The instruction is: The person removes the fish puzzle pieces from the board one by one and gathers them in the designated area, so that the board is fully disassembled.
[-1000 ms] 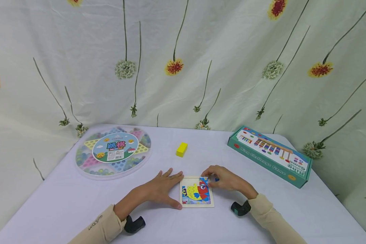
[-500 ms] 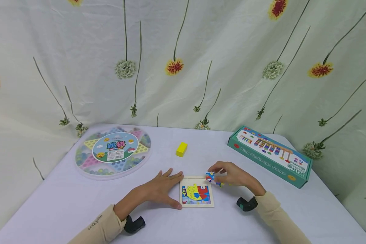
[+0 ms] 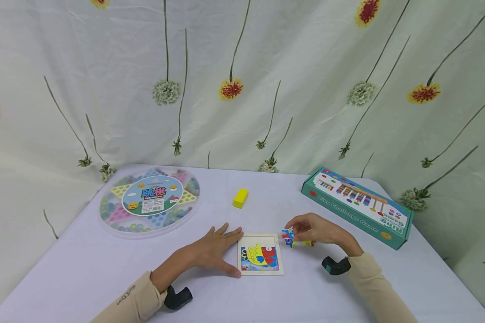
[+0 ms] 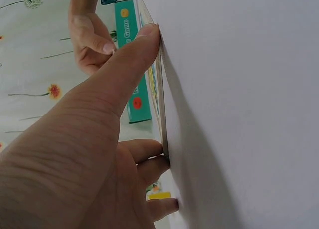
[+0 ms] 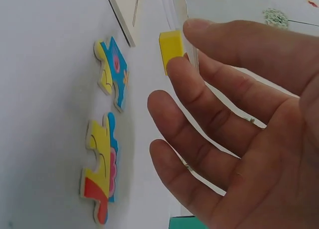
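Observation:
A square wooden jigsaw tray (image 3: 260,234) holds a partly filled yellow and red fish picture (image 3: 262,255), its upper strip bare. My left hand (image 3: 214,249) is spread at the tray's left side, thumb at the near corner and fingers at the far one, as the left wrist view (image 4: 162,89) also shows. Just right of the tray, my right hand (image 3: 317,229) pinches a blue and red puzzle piece (image 3: 288,235) between thumb and fingers; it appears edge-on in the right wrist view. Beneath that hand lie a blue and yellow piece (image 5: 112,72) and a yellow and red piece (image 5: 102,164).
Beyond the tray stands a yellow block (image 3: 240,198). A round Chinese checkers set (image 3: 151,202) lies at the back left, and a green Ring Challenge Game box (image 3: 357,206) at the back right. A flowered cloth (image 3: 242,67) hangs behind the white table (image 3: 242,300).
My right hand has carried the blue and red piece out of the tray's upper right corner and off to the right. The left hand stays in place at the tray.

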Motion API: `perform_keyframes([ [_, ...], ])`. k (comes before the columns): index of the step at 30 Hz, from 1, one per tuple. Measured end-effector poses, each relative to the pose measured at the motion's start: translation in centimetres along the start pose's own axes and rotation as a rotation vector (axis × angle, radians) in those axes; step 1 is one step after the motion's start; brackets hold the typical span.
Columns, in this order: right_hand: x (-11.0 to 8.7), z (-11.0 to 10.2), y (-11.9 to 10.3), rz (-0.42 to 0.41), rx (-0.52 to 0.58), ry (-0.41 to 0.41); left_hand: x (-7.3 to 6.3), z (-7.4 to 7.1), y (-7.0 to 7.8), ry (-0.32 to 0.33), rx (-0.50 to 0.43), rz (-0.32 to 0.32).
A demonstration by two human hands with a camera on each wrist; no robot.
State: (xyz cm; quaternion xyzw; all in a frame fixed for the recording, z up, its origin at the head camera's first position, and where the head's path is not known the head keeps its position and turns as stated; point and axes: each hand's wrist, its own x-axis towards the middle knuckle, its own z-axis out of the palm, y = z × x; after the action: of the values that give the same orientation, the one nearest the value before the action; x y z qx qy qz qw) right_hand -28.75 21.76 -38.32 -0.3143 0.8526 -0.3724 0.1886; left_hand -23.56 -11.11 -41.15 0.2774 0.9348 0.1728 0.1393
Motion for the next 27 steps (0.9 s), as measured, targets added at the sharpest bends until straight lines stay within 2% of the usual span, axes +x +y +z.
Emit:
perform_keyframes([
  [8, -1.2, -1.4, 0.9, 0.01, 0.008, -0.011, -0.1, -0.1, 0.1, -0.003, -0.008, 0.001],
  [18, -3.2, -3.4, 2.9, 0.104, 0.01, -0.019, -0.1, -0.1, 0.0, -0.002, 0.002, 0.006],
  [27, -4.6, -4.2, 4.2, 0.175, 0.041, -0.028, -0.1, -0.2, 0.1, 0.001, 0.005, 0.006],
])
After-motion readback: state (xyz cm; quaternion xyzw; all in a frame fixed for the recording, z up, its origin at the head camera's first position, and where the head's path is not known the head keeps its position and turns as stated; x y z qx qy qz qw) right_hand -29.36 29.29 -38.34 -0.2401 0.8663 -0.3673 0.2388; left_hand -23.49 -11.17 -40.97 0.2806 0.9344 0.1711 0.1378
